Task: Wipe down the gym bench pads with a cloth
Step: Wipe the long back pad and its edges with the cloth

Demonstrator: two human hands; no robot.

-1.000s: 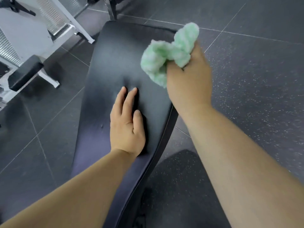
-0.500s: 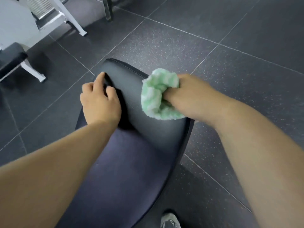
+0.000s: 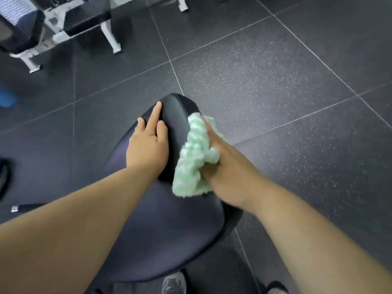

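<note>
Now the right hand (image 3: 229,172) grips the green cloth (image 3: 193,162) against the right edge of the bench pad (image 3: 161,230). The left hand (image 3: 148,147) lies flat near its far end, fingers (image 3: 156,112) straight.

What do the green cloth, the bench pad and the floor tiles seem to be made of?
Green cloth: soft fluffy textile, probably microfibre or chenille; its surface is tufted and shaggy.
Bench pad: black vinyl or imitation leather, likely; smooth with a faint sheen.
Floor tiles: apparently rubber, matte dark grey with pale speckles.
</note>
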